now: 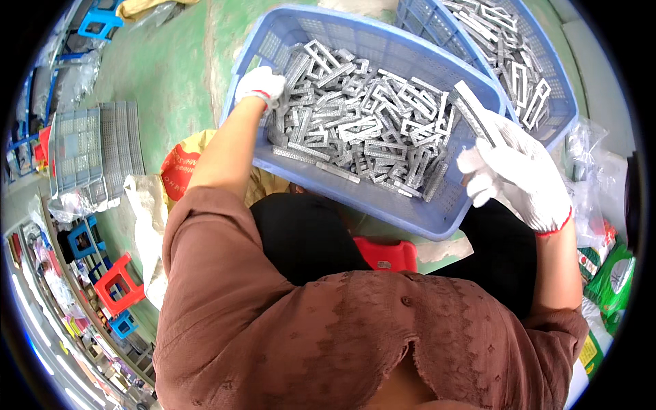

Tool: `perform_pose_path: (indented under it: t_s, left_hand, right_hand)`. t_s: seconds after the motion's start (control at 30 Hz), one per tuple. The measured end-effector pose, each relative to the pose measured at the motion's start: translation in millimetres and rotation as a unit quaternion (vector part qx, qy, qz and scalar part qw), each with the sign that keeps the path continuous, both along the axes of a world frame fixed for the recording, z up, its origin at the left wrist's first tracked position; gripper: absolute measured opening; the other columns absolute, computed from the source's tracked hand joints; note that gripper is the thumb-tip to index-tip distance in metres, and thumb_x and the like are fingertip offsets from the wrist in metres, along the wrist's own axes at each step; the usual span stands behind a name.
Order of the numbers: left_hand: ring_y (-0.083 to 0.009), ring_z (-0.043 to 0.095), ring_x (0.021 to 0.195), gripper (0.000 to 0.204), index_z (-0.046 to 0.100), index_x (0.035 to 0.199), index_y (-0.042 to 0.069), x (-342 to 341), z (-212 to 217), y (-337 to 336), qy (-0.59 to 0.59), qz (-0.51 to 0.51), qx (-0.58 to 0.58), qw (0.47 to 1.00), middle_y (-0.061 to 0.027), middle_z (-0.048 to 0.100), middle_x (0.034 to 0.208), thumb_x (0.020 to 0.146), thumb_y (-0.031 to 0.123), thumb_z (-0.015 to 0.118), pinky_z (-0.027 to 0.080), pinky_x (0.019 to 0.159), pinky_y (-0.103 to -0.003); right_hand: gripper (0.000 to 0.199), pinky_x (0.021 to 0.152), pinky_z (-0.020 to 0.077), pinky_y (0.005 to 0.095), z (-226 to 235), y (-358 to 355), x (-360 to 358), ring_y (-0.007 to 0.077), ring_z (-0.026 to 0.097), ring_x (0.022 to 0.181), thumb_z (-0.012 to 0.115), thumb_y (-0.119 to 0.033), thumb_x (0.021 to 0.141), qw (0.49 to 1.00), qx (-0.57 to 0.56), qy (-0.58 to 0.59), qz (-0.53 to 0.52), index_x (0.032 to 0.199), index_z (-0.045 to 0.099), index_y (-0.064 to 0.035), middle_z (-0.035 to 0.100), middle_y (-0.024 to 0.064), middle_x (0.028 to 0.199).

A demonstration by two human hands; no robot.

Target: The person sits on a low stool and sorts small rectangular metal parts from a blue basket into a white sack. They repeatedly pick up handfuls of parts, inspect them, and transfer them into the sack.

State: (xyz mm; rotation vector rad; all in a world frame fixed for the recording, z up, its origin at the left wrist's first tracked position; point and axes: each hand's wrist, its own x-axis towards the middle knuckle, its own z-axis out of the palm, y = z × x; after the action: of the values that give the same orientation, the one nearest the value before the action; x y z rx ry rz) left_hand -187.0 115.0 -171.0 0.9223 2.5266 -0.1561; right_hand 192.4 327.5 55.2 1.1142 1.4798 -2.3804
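Observation:
A blue plastic basket stands in front of me, heaped with silvery rectangular metal frames. My right hand, in a white knitted glove with a red cuff edge, grips one long narrow metal frame over the basket's right side. The frame is tilted, its far end pointing up and left. At the basket's left end is my left hand, gloved the same way. Its fingers are curled in beside the pile, and what they hold, if anything, is hidden.
A second blue basket with more metal frames stands at the far right. A red stool shows near my knees. Grey crates and another red stool are at left. Plastic bags and a green package lie at right.

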Motion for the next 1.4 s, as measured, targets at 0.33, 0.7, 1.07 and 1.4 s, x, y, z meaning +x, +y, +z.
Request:
perform_pose_path:
  t_s: [0.33, 0.7, 1.07, 1.4]
  left_hand:
    - [-0.0188, 0.067, 0.095, 0.027, 0.056, 0.119, 0.0, 128.7, 134.0, 78.2, -0.697, 0.068, 0.462, 0.544, -0.012, 0.067, 0.11, 0.1, 0.018, 0.059, 0.056, 0.086, -0.033]
    - [-0.0383, 0.061, 0.12, 0.04, 0.053, 0.13, -0.002, 170.6, 148.4, 84.9, -0.777, 0.012, 0.487, 0.398, -0.0259, 0.058, 0.131, 0.094, 0.01, 0.065, 0.054, 0.101, -0.05]
    - [-0.0417, 0.048, 0.134, 0.081, 0.028, 0.155, 0.011, 180.2, 160.4, 82.7, -0.777, 0.057, 0.463, 0.422, -0.0263, 0.038, 0.151, 0.086, -0.004, 0.068, 0.05, 0.104, -0.055]
    - [-0.0331, 0.055, 0.128, 0.078, 0.031, 0.153, 0.006, 186.9, 162.2, 80.0, -0.749, 0.038, 0.451, 0.484, -0.0234, 0.049, 0.142, 0.086, -0.007, 0.068, 0.052, 0.1, -0.041]
  right_hand:
    - [0.03, 0.072, 0.0559, 0.038, -11.5, 11.7, 9.0, 0.025, 0.067, 0.079, 0.063, -0.023, 0.099, 0.984, -0.091, 0.125, -0.086, 0.112, 0.064, 0.004, 0.068, 0.0145, 0.093]
    - [0.031, 0.077, 0.059, 0.039, -21.7, 9.8, 7.1, 0.0247, 0.07, 0.084, 0.064, -0.022, 0.098, 0.976, -0.131, 0.165, -0.059, 0.117, 0.064, 0.0022, 0.068, 0.0138, 0.098]
    - [0.032, 0.079, 0.0591, 0.0378, -37.5, 11.2, 6.4, 0.0252, 0.07, 0.088, 0.064, -0.006, 0.093, 0.972, -0.075, 0.187, -0.125, 0.123, 0.059, 0.0051, 0.069, 0.0161, 0.104]
    - [0.072, 0.09, 0.0549, 0.0355, -26.8, 5.7, 5.6, 0.0217, 0.065, 0.105, 0.062, 0.009, 0.082, 0.964, 0.112, 0.223, -0.093, 0.15, 0.036, 0.0029, 0.058, 0.016, 0.131]
